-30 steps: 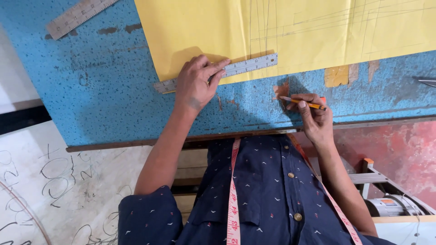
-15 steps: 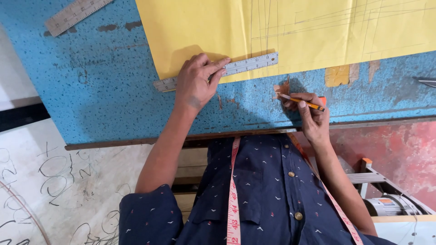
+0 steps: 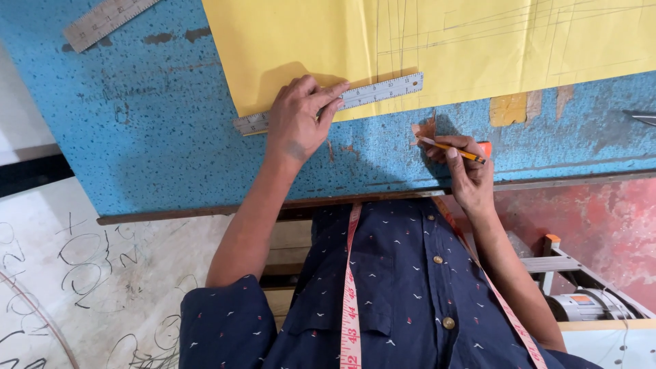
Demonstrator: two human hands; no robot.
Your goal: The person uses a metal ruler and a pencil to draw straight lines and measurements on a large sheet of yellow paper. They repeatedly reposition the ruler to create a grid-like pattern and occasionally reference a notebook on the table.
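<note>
My left hand point(image 3: 298, 117) presses flat on a metal ruler point(image 3: 380, 91) that lies along the lower edge of a large yellow paper sheet point(image 3: 307, 41) on the blue speckled table point(image 3: 150, 137). Pencil lines cross the yellow sheet above the ruler. To the right, my right hand point(image 3: 468, 174) rests near the table's front edge, holding a yellow pencil point(image 3: 454, 148) with its tip pointing left, off the paper. An orange measuring tape point(image 3: 350, 294) hangs down the front of my dark blue shirt.
A second metal ruler point(image 3: 106, 20) lies at the table's far left. Bits of tan tape point(image 3: 509, 109) stick to the table at right, and a metal tool tip point(image 3: 642, 117) shows at the right edge. Below, a scribbled white floor point(image 3: 82, 287) and a red floor with a machine point(image 3: 581, 301).
The right hand with the pencil has drifted very slightly; the left hand stays on the ruler.
</note>
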